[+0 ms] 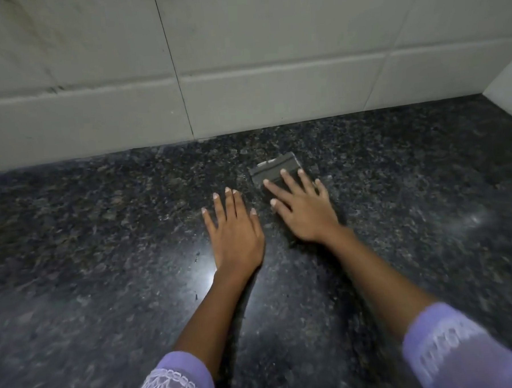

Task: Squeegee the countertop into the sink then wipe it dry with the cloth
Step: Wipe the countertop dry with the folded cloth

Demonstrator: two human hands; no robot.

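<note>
A small folded grey cloth (274, 169) lies flat on the dark speckled granite countertop (103, 246), a little in front of the tiled wall. My right hand (304, 209) lies flat on the cloth with fingers spread, pressing it against the stone; most of the cloth is under the palm and fingers. My left hand (234, 230) rests flat on the bare countertop just left of it, fingers apart, holding nothing. No squeegee and no sink are in view.
A pale tiled wall (242, 76) runs along the back of the countertop, and a second wall face (507, 91) closes the far right corner. Light glares off the stone near my left wrist. Purple sleeves cover both forearms at the bottom.
</note>
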